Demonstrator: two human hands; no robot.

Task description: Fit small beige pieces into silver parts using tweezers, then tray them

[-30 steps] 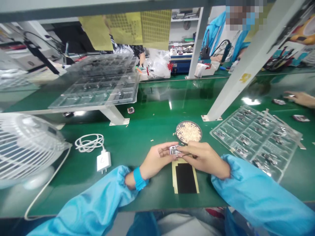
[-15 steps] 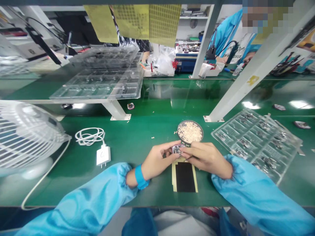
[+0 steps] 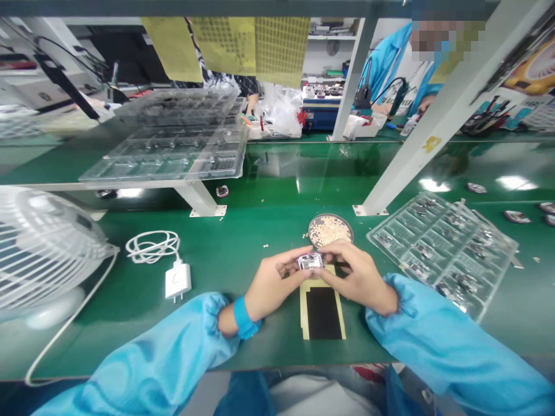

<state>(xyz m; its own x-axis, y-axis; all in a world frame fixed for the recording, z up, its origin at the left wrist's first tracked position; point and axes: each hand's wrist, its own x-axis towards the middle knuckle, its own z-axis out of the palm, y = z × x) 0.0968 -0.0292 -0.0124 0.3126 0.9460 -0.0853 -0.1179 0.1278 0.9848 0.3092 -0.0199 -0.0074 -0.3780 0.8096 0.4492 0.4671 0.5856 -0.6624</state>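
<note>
Between my two hands sits a small rounded electronic device (image 3: 310,262) with a pinkish-purple rim and silvery parts inside. My left hand (image 3: 280,277) pinches its left side between thumb and fingers. At its right edge, the thumb and fingertips of my right hand (image 3: 358,274) close on the same device. A dark thin shape shows under the right fingers, too unclear to name. Just beyond the hands stands a round dish (image 3: 330,230) of tiny pale pieces. Below them lies a black rectangular pad (image 3: 324,313) bordered by yellow tape (image 3: 304,318).
A clear compartment tray (image 3: 442,251) with small parts lies right. On the left are a white charger (image 3: 177,281) with coiled cable and a white fan (image 3: 47,248). Stacked clear trays (image 3: 169,144) rest on a raised shelf. Slanted posts (image 3: 399,144) rise behind; a person in blue sits across.
My right fingers have shifted from over the device to its right edge, leaving more of its face showing. The view has moved slightly. Both hands stay at the device.
</note>
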